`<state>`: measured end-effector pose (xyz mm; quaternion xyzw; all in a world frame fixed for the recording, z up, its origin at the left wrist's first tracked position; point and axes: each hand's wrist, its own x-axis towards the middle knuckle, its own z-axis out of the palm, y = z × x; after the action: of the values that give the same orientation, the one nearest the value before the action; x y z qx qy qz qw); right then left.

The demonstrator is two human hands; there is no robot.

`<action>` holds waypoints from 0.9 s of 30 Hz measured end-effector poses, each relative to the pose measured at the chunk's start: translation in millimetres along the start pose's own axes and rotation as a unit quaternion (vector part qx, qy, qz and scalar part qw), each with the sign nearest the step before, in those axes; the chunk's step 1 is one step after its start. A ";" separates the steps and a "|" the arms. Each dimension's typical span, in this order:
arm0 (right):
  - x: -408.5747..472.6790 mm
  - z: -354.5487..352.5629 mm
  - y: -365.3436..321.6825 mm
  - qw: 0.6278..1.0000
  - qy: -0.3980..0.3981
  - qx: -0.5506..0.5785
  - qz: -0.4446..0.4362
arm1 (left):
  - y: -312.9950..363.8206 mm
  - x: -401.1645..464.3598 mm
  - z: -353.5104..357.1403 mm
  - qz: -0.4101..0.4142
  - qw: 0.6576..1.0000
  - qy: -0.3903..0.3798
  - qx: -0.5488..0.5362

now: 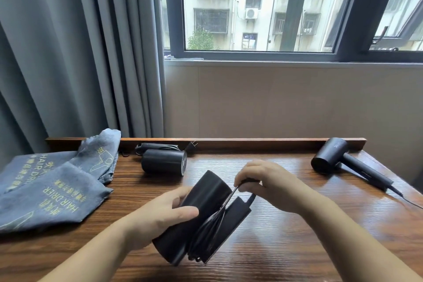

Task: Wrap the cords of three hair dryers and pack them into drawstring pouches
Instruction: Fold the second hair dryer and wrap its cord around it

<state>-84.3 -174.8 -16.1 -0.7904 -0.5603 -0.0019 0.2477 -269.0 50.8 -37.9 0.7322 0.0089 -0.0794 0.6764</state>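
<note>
Nearest, at 6 o'clock over the dark wood-grain desk (pixel 286 190), the black folding hair dryer (pixel 201 208) is clasped round its barrel by the left hand (pixel 164 210), while the right hand (pixel 267 181) pinches its black cord (pixel 225 207), partly coiled round the handle. By my reading, wrapping is midway: one wound dryer (pixel 163 161) lies at 11 o'clock, an unwrapped one (pixel 343 165) at 2 o'clock, and the grey printed drawstring pouches (pixel 50 192) at 9 o'clock look flat and unfilled. Bare wood spreads at 4 o'clock, bounded by a raised back ledge (pixel 251 142).

Three hair dryers (pixel 201 215) (pixel 163 162) (pixel 343 162), apparently three pouches (pixel 50 199) (overlapping, hard to separate).
</note>
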 end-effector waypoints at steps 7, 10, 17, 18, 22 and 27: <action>0.9 23.5 0.9 0.911 0.064 0.398 0.086 | 1.4 5.8 2.1 0.042 0.982 -0.035 -0.180; 2.5 44.7 -6.3 0.910 0.096 0.387 0.117 | 4.0 11.7 13.2 0.058 0.970 0.020 -0.235; 3.6 87.8 -34.2 0.897 0.116 0.387 0.183 | -2.3 48.8 33.8 0.057 0.919 0.225 -0.318; 3.0 91.1 -36.1 0.881 0.114 0.418 0.193 | -4.7 52.8 35.1 0.057 0.917 0.243 -0.311; 1.5 96.5 -34.9 0.820 0.100 0.530 0.193 | -16.2 68.6 41.0 0.054 0.892 0.357 -0.273; 1.4 103.9 -27.3 0.838 0.093 0.498 0.201 | -31.3 88.3 51.9 0.020 0.869 0.407 -0.279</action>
<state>-136.5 -125.8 -96.3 -0.6517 -0.2891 0.2540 0.6536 -191.0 -6.4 -83.9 0.4804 0.2908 0.2452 0.7903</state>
